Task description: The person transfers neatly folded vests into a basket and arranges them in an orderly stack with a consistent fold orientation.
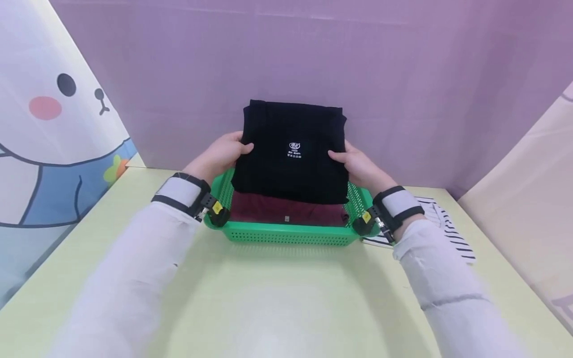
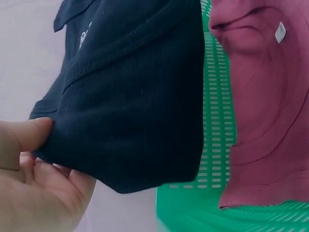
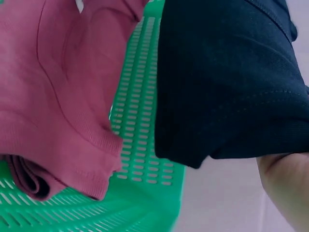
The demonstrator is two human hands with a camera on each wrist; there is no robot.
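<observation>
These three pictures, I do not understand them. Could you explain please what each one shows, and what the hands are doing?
No machine here: a person wears three cameras. The head view looks down on a yellow-green table. The left hand and right hand pinch the sides of a folded black garment, held above a green basket. In the basket lies a dark red garment. A striped cloth lies beside the basket. The two wrist views show the same garments from close by, one from each side.
</observation>
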